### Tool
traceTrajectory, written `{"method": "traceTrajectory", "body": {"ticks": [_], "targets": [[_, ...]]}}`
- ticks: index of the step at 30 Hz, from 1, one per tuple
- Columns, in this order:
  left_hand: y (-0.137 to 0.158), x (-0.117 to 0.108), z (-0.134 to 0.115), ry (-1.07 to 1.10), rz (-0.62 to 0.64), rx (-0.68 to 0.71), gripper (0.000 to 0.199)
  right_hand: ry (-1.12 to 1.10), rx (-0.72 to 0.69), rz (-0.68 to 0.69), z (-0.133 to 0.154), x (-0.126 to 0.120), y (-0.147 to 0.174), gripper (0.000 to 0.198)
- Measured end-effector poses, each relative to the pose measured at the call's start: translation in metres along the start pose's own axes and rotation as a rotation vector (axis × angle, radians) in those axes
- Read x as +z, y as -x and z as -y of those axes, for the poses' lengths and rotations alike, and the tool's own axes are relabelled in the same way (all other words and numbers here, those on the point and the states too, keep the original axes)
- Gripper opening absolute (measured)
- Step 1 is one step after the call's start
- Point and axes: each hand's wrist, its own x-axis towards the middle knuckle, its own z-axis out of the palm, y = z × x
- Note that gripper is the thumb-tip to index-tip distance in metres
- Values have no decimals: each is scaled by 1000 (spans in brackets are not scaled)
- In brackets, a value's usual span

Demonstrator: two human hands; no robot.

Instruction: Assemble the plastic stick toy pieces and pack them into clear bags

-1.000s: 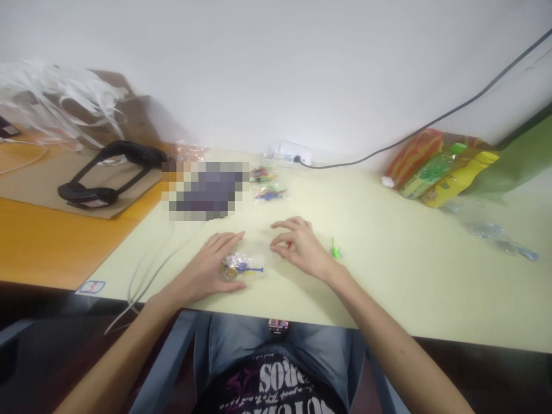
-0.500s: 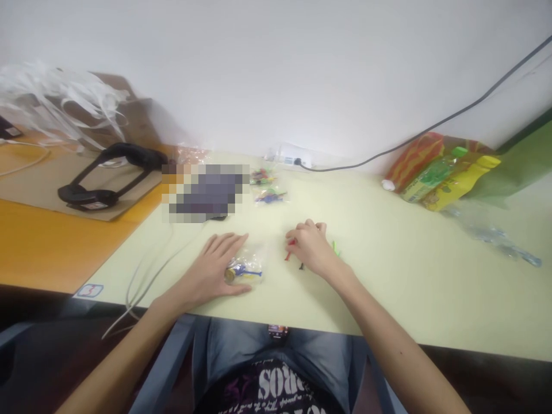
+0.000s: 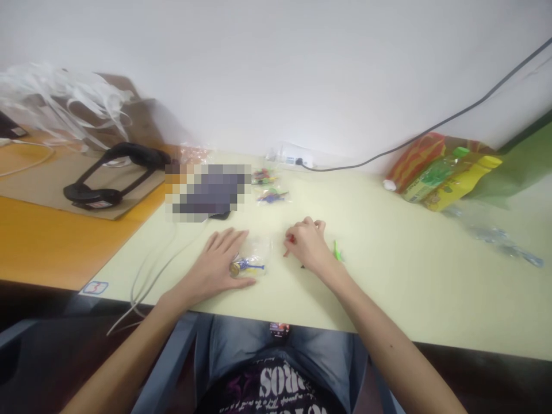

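My left hand lies with its fingers spread on the table, thumb and fingers around the left side of a clear plastic bag. Inside that bag are a small blue plastic piece, something yellow and a round gold-coloured piece. To its right, my right hand is closed, fingertips down, on a small red plastic piece; the fingers hide most of it. A dark tip shows below that hand, and a bright green plastic piece lies just right of it.
Two more bags of small coloured pieces lie farther back, beside a blurred-out dark object. A black frame-like device rests on cardboard at left. Green and yellow bottle-shaped packages stand at right. White cables hang over the front edge.
My right hand has shifted slightly, and more of the green piece shows beside it. My left hand keeps its place by the bag. The whole view has moved slightly.
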Motion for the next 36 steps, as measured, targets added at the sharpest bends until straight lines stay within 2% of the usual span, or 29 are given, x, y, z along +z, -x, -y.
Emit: {"method": "traceTrajectory", "body": {"ticks": [3, 6, 10, 13, 16, 18, 23, 26, 28, 31, 36], "targets": [[-4, -1, 1, 0, 2, -15, 113, -131, 28, -46, -1, -2, -4, 14], [-6, -4, 1, 16, -3, -12, 112, -337, -25, -108, -3, -7, -2, 21], [-4, -5, -1, 47, -32, 9, 110, -563, -90, -156, -4, -14, 8, 19], [-2, -5, -1, 65, -60, 23, 107, -678, -90, -131, -4, -17, 16, 20], [0, -5, -1, 84, -66, 34, 102, -669, -80, -115, -5, -18, 22, 22], [0, -5, -1, 98, -60, 39, 98, -690, -52, -101, -4, -18, 27, 22], [-1, -7, -2, 127, -74, 49, 96, -904, 47, -38, 3, -15, 37, 21], [-1, -9, -3, 138, -70, 42, 96, -911, 83, -63, 8, -12, 40, 11], [-1, -9, -3, 140, -63, 32, 96, -877, 87, -86, 10, -11, 40, 12], [0, -9, -3, 145, -60, 29, 96, -770, 48, -97, 9, -10, 43, 8], [0, -9, -4, 163, -70, 19, 97, -715, -67, -84, 5, -10, 51, 21]]}}
